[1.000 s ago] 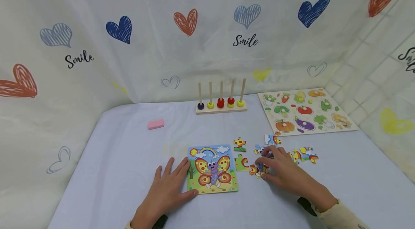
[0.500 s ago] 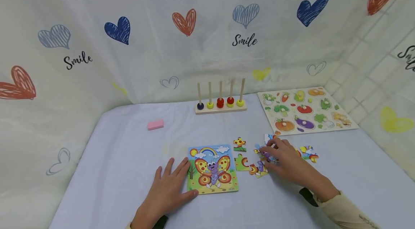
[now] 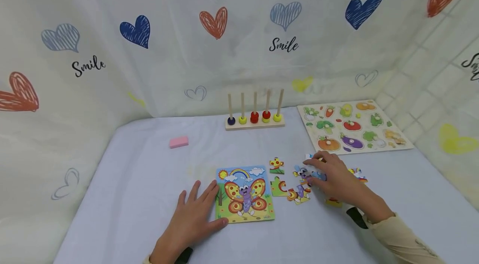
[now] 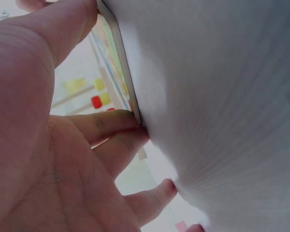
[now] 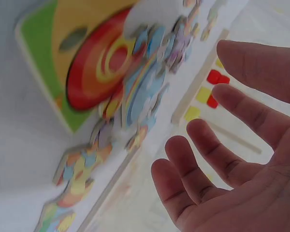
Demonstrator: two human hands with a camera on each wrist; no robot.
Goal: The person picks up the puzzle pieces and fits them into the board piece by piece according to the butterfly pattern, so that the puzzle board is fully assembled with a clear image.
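In the head view, my left hand [image 3: 192,216] rests with spread fingers at the left side of a square butterfly puzzle board [image 3: 245,195]. The left wrist view shows its fingertips against the board's edge [image 4: 123,63]. My right hand [image 3: 337,176] hovers low over loose jigsaw pieces, fingers relaxed and apart, with nothing between them in the right wrist view. By its thumb lies a piece with the purple butterfly head [image 3: 304,173]. A corner piece with a red and orange spiral [image 5: 99,63] lies below the wrist; a rainbow piece [image 5: 142,94] is beyond it.
Between board and right hand lie a yellow-spotted piece [image 3: 276,165], a green edge piece [image 3: 278,187] and a purple body piece [image 3: 300,193]. Behind stand a bead-and-peg counter [image 3: 255,124] and a vegetable peg board [image 3: 353,127]. A pink block [image 3: 179,142] lies back left.
My right hand has moved away and to the right from the purple body piece, uncovering the butterfly head piece and part of the spiral corner piece. My left hand has stayed put.
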